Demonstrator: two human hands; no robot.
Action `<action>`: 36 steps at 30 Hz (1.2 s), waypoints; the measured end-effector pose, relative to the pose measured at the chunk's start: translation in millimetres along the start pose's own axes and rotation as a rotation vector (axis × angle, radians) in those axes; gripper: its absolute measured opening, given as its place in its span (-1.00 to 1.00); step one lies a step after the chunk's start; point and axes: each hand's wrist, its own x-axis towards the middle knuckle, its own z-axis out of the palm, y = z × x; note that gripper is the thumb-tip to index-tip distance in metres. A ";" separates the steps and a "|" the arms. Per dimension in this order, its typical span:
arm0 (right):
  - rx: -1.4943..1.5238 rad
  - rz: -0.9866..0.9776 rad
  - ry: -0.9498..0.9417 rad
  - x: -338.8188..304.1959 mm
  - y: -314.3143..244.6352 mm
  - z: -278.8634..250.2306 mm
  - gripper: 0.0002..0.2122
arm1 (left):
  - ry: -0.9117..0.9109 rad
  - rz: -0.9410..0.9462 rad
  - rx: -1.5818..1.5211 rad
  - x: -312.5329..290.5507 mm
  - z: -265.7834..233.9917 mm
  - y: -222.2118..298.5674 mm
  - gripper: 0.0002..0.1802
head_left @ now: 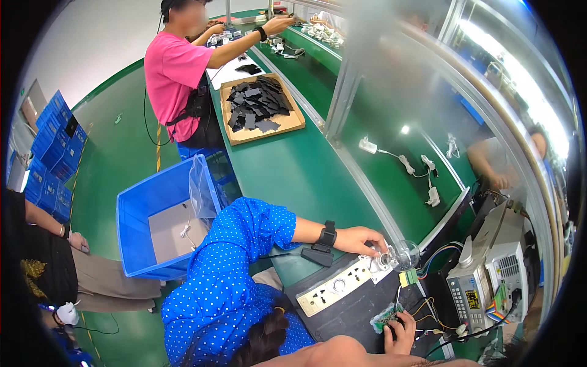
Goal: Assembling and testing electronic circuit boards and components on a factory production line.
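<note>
Board: green circuit board (384,318) on black bench top (354,312), long axis 8-to-2 o'clock.
Left hand (402,333): fingers curled, pinching board edge; board at 10 o'clock.
Right hand: out of view.

My own left hand is out of view, and my right hand (400,333) shows only partly, its forearm cut off by the lower edge. Its fingers cover part of the small green circuit board (386,318), so I can't read its components.
</note>
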 end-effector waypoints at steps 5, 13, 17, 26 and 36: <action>0.016 0.067 -0.036 -8.0 7.6 6.1 -0.83 | -0.002 -0.017 -0.006 0.3 -0.1 1.2 -0.72; -0.004 0.097 -0.046 -6.8 4.0 5.9 -0.86 | -0.004 -0.030 -0.009 -0.1 -1.6 3.2 -0.72; -0.014 0.085 -0.052 -7.2 4.3 5.8 -0.85 | 0.001 -0.033 -0.006 -0.4 -1.1 3.7 -0.72; -0.027 0.061 -0.049 -7.9 3.7 5.0 -0.84 | 0.003 -0.024 -0.023 -0.2 -0.4 4.3 -0.74; -0.069 0.092 -0.020 2.5 -5.9 -1.0 -0.84 | 0.028 -0.083 0.072 -1.0 -2.4 7.7 -0.77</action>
